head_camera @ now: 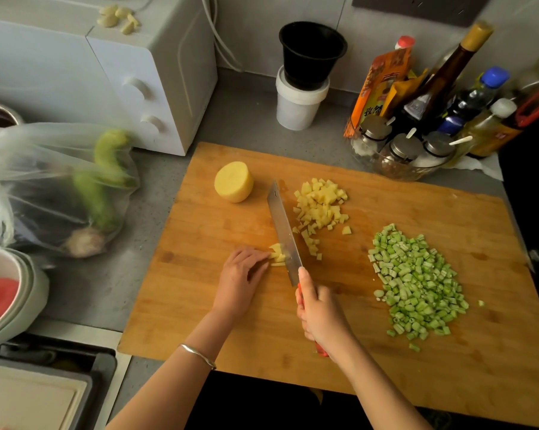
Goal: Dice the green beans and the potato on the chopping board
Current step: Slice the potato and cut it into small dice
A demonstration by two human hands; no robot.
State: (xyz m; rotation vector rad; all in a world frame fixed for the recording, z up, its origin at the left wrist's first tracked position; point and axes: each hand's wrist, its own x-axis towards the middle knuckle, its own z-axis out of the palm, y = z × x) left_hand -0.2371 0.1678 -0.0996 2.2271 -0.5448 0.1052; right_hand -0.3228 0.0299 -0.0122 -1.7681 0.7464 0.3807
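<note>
**Grey kitchen counter, potato under the knife**

Grey speckled countertop (106, 274) carries a large rectangular wooden chopping board (200, 305), set in front of a white microwave oven (122, 72).

On the board's near-left part, the left hand (241, 280) rests with its fingers curled, fingertips pressing down on a small bundle of pale yellow potato strips (277, 254). A thin silver bracelet (198, 355) sits on that wrist. The right hand (319, 315) is wrapped round the red handle of a broad steel kitchen knife (282, 231), index finger stretched along the blade's back. The blade lies against the right end of the strips, just beside the left fingertips.

Right of the blade is a loose heap of diced yellow potato cubes (322, 203), with a few cubes trailing down towards the strips. A peeled, uncut potato half (234, 181) stands at the far left of the board, apart from the knife. A wide pile of diced green beans (417, 283) covers the board's right side, well apart from both hands.

Left of the board lies a clear plastic bag of vegetables (54, 187). A cluster of sauce bottles and seasoning jars (432, 119) stands behind the board on the right.
</note>
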